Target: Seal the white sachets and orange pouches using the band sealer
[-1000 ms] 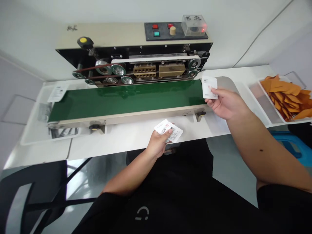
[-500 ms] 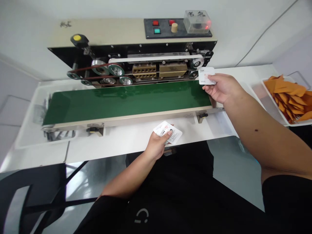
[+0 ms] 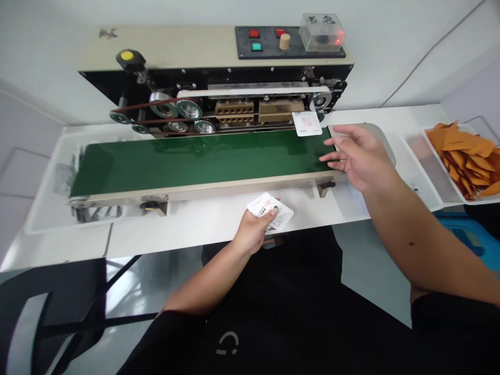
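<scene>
My left hand [image 3: 252, 229] holds a small stack of white printed sachets [image 3: 278, 212] just in front of the conveyor, over the white table. One white sachet [image 3: 307, 124] lies at the back edge of the green conveyor belt [image 3: 195, 159], against the sealing bands of the band sealer [image 3: 234, 88]. My right hand [image 3: 359, 159] hovers with fingers spread above the belt's right end, close to that sachet but apart from it, holding nothing.
A white tray [image 3: 461, 161] of orange packets stands at the right end of the white table [image 3: 195, 239]. A shallow white tray [image 3: 50, 192] sits under the belt's left end. A black chair [image 3: 50, 312] stands at lower left, and something blue [image 3: 464, 234] shows at right.
My right hand has let go of the sachet, which now lies on the belt's back edge. That hand has opened and its fingers have spread. My left hand has not moved.
</scene>
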The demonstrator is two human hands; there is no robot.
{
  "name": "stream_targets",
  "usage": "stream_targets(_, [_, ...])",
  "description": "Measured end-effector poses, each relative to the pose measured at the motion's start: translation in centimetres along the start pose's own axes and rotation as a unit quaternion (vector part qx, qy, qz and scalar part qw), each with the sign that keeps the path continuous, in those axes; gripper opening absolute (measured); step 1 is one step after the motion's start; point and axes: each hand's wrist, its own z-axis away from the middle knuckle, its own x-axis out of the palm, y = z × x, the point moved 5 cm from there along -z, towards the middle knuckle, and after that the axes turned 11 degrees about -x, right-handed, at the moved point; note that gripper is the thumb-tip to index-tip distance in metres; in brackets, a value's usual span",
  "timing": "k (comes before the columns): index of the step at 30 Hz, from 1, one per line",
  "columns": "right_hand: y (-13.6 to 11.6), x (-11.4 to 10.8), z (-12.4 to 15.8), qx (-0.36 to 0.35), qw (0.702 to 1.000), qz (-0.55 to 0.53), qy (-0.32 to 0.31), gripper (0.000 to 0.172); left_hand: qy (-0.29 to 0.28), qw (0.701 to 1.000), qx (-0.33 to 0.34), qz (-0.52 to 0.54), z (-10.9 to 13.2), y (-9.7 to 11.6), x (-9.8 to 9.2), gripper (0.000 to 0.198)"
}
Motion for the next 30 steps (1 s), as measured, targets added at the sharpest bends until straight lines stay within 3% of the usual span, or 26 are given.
stream_targets(3, [0.8, 0.5, 4.8, -0.053, 0.996, 0.065, -0.027, 0.035, 0.0, 1.0, -0.003, -0.001, -0.2, -0.1, 0.3, 0.061])
stream_targets(6, [2.7, 2.4, 9.0, -0.08, 0.974, 0.168, -0.126, 0.034, -0.008, 1.0, 0.006, 0.0, -0.4, -0.2, 1.0, 0.058])
stream_targets(10, [5.0, 4.7, 11.9, -0.089, 0.943, 0.241, -0.211, 0.045, -0.028, 0.999, 0.032, -0.008, -0.5, -0.2, 2.4, 0.053])
stream_targets(16, [6.9, 3.5, 12.6, -0.063, 0.97, 0.164, -0.17, 0.023, -0.016, 0.998, 0.021, -0.049, -0.1, -0.3, 3.4, 0.059])
stream_targets(23, [7.6, 1.5, 12.6, 0.005, 0.996, -0.004, -0.086, 0.03, -0.036, 0.998, 0.019, -0.041, 0.4, -0.5, 3.8, 0.062])
stream_targets(30, [7.7, 2.4, 13.3, 0.033, 0.991, -0.008, -0.128, 0.031, -0.034, 0.995, 0.034, -0.085, -0.1, -0.8, 3.7, 0.056])
